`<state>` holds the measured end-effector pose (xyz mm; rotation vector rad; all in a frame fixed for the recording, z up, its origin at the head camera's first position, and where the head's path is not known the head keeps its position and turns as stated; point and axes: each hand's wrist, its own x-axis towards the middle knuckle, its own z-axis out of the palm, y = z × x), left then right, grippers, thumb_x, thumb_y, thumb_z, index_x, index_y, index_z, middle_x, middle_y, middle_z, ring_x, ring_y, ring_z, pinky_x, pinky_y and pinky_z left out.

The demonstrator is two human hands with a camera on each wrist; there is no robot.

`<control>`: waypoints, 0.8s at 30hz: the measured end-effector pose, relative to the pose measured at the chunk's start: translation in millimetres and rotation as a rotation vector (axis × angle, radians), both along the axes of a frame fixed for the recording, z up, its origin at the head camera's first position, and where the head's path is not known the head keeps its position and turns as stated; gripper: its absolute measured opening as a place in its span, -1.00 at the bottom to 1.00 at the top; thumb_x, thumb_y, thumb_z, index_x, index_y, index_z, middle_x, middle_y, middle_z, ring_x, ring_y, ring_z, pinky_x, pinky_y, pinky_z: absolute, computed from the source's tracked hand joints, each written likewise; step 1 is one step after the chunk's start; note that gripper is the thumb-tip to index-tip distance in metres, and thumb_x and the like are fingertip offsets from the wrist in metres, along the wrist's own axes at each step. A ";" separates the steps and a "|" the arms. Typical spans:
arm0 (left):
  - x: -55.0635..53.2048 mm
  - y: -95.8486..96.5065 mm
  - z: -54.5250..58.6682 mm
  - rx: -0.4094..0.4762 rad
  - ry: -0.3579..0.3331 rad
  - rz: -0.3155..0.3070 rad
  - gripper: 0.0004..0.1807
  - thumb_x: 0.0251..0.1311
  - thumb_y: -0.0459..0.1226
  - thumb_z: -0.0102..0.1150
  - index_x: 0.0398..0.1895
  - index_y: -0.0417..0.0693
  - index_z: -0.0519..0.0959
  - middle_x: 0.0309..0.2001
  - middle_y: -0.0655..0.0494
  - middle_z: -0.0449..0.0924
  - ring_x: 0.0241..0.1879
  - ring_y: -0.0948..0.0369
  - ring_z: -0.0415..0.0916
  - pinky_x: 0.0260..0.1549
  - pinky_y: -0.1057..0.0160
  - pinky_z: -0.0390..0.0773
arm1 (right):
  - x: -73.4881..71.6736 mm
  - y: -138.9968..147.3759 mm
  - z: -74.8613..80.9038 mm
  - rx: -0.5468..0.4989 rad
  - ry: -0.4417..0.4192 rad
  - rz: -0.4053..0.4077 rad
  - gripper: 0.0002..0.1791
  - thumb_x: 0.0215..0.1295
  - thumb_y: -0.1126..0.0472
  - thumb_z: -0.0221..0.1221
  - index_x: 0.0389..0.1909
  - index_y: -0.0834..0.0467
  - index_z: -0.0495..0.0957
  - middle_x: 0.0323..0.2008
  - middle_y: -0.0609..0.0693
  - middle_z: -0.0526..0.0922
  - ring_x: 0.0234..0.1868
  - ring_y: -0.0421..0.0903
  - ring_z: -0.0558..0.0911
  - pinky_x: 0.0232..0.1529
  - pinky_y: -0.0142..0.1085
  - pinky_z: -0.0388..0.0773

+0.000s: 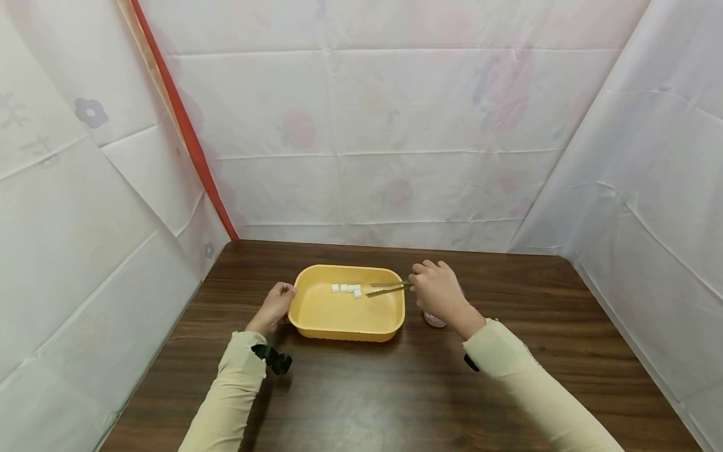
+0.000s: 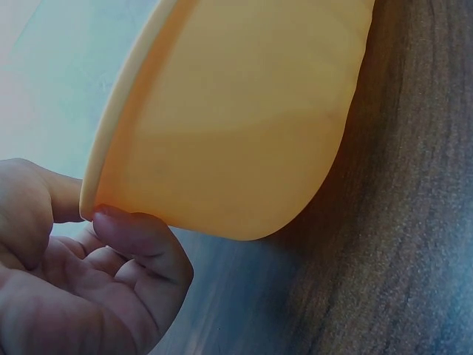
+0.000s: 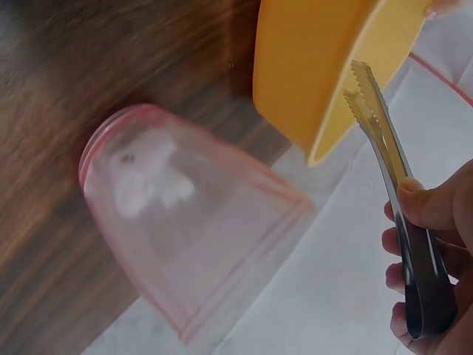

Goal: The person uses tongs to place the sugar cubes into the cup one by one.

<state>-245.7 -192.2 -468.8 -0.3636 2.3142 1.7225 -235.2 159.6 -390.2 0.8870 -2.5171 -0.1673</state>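
My left hand [image 1: 275, 305] pinches the left rim of a yellow plastic basin [image 1: 333, 315], thumb and finger on either side of the edge. Several small white cubes [image 1: 353, 288] lie in the basin toward its back. In my right hand [image 1: 442, 294] I hold metal tongs [image 3: 395, 177] with serrated tips. Those tips reach over the basin's right side, slightly apart, with nothing between them. Beneath the right hand stands a clear pinkish cup [image 3: 222, 251], mostly hidden in the head view; white pieces [image 3: 148, 174] show at its bottom.
The dark wooden table [image 1: 350, 395] carries the basin and the cup. White patterned sheeting [image 1: 361, 125] hangs behind the table and along both sides. A red strip [image 1: 186, 125] runs down the back left corner to the table edge.
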 end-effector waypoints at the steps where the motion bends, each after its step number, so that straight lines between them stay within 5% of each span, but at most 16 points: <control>1: 0.0 0.0 0.2 0.001 0.000 -0.001 -0.68 0.50 -0.18 -0.26 0.11 -0.24 0.21 -0.12 -0.19 0.30 -0.54 0.21 0.35 -0.60 0.34 0.43 | -0.4 -2.5 -1.3 0.002 -0.004 -0.001 -0.90 -0.02 0.21 0.42 -0.47 0.07 0.68 -0.44 -0.08 0.57 -0.41 -0.07 0.49 -0.49 -0.27 0.26; 24: -3.7 -1.4 -3.9 -0.002 -0.002 0.004 -0.67 0.50 -0.17 -0.24 0.11 -0.24 0.21 -0.13 -0.16 0.31 -0.56 0.22 0.34 -0.57 0.30 0.44 | -15.2 -29.1 -24.1 0.026 -0.103 -0.046 -0.89 0.04 0.26 0.34 -0.59 0.10 0.61 -0.55 -0.05 0.45 -0.47 -0.05 0.46 -0.50 -0.25 0.26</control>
